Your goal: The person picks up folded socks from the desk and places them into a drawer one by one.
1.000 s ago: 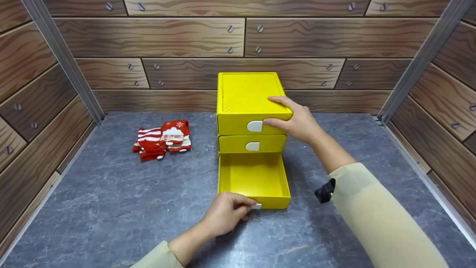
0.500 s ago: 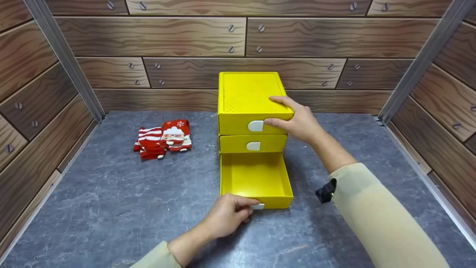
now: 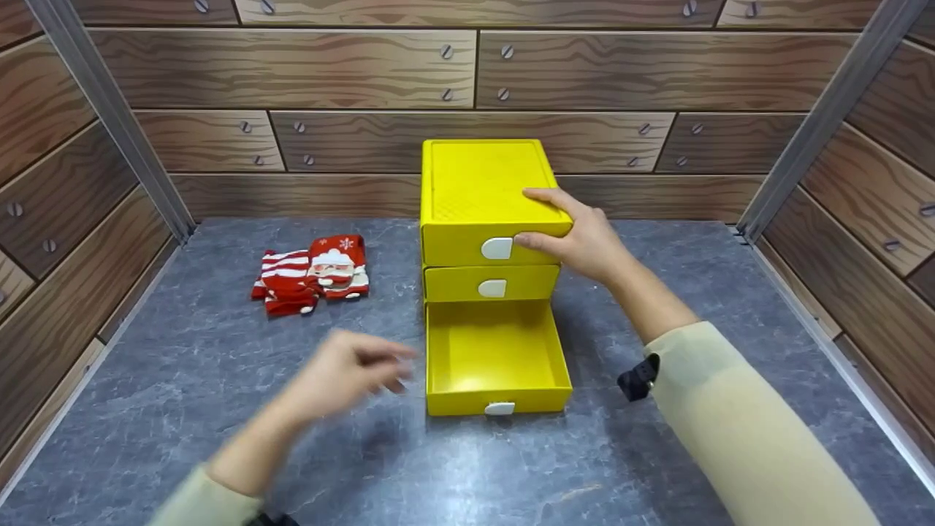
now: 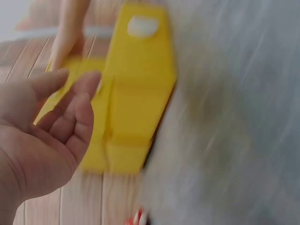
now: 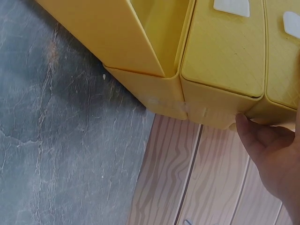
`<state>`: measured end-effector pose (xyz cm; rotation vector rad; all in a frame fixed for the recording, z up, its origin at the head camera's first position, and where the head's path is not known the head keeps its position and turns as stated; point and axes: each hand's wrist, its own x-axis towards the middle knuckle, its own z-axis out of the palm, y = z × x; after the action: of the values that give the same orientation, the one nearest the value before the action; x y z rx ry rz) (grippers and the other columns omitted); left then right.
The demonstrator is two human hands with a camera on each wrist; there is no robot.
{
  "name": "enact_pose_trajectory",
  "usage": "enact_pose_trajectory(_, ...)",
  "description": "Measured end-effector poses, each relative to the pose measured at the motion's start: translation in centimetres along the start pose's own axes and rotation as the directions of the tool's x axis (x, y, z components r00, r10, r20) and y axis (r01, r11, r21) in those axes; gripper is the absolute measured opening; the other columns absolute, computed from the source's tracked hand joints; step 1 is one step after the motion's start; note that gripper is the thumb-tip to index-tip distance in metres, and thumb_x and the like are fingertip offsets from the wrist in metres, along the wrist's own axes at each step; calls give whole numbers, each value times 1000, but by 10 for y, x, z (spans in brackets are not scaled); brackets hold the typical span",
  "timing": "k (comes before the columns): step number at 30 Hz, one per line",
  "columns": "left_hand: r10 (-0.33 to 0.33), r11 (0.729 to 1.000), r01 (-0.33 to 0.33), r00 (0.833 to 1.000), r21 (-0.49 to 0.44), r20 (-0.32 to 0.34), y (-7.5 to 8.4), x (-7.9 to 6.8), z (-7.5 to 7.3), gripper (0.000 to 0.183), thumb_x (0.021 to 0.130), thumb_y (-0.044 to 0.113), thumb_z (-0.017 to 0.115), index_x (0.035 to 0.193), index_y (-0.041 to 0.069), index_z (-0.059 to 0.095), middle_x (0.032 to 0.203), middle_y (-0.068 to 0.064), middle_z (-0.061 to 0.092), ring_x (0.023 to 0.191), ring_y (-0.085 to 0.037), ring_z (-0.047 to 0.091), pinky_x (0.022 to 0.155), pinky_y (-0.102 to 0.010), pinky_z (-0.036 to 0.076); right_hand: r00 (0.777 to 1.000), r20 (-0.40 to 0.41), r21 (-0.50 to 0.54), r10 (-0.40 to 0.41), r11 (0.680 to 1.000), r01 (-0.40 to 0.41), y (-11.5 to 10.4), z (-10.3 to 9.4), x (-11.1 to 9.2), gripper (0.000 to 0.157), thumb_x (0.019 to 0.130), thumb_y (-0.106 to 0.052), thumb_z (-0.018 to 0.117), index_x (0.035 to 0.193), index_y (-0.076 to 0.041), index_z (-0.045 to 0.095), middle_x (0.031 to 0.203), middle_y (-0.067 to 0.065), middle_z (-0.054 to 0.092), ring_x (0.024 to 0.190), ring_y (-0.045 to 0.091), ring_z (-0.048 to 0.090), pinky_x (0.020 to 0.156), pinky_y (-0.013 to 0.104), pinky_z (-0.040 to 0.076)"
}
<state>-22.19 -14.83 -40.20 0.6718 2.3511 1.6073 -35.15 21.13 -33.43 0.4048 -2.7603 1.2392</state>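
A yellow drawer unit with three drawers and white pull tabs stands in the middle of the table. Its bottom drawer is pulled out and bare inside; the upper two are closed. My right hand grips the unit's top right front corner, thumb on the front face, a finger on top and the others at the side. Off to the left of the drawer, my left hand is in the air, blurred, fingers loosely bent around nothing. Folded red-and-white Santa-patterned socks lie on the table beyond it.
A grey marbled tabletop carries everything. Wood-patterned walls close it in at the back and on both sides, with grey metal posts at the rear corners.
My left hand has let go of the bottom drawer's white tab and moved left and away from me, toward the socks. My right hand keeps its grip; the drawer stays out.
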Motion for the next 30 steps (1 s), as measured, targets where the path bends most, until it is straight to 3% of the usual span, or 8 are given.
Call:
enact_pose_trajectory(3,-37,999,34,990,-24,-138,-2,4,-42,23,88,24,73,111,19,74,97,-9,73,85,-31,69,73,-42,57,1000,-7,-11,-3,1000,3,0,-1,0,77,65,-74,72,134,-56,44,143,1,45,112,26,49,89,49,48)
enact_pose_trajectory(5,-35,999,30,970,-25,-242,-5,9,-69,26,86,25,76,110,16,74,93,-11,73,84,-32,69,70,-37,57,1000,-7,-12,-4,1000,4,0,-2,0,76,65,-74,72,134,-57,44,141,0,47,110,25,50,88,49,48)
enact_pose_trajectory(8,-43,999,30,936,-42,-349,-9,17,-106,31,87,20,75,115,7,71,94,-15,73,81,-27,71,66,-32,58,1000,-8,-8,-7,1000,7,0,-1,-1,76,66,-73,72,134,-56,44,139,0,49,108,25,53,87,48,49)
enact_pose_trajectory(11,-52,998,67,908,21,-416,-21,25,-138,37,89,22,73,121,5,68,101,-16,71,79,-15,69,65,-25,56,1000,-17,-8,-13,1000,13,0,0,-1,74,66,-73,73,133,-56,45,136,1,52,106,24,54,86,47,49)
enact_pose_trajectory(14,-59,985,127,888,120,-456,-43,34,-163,40,91,30,70,125,9,66,112,-14,68,87,-12,64,69,-21,53,1000,-20,-8,-16,1000,16,0,1,0,74,66,-73,73,133,-56,46,136,1,52,106,24,54,87,47,49)
enact_pose_trajectory(19,-128,970,207,879,127,-459,-70,47,-187,45,94,32,64,134,11,60,128,-17,60,107,-19,59,79,-20,50,1000,-27,-15,-16,1000,15,0,1,-1,75,65,-73,73,133,-56,46,135,1,52,105,25,54,85,47,49)
enact_pose_trajectory(24,-159,961,245,867,125,-472,-92,60,-196,43,96,25,63,135,8,58,131,-19,58,115,-25,55,83,-19,47,1000,-27,-16,-13,1000,12,-1,1,-2,75,65,-73,73,133,-57,45,138,0,51,108,25,53,87,48,49)
enact_pose_trajectory(30,-176,946,282,862,162,-475,-117,69,-194,42,96,16,63,135,3,56,135,-23,53,126,-36,47,101,-41,41,999,-32,-17,-34,999,34,-1,1,-3,74,67,-72,73,134,-55,46,136,-2,52,107,24,53,85,46,49)
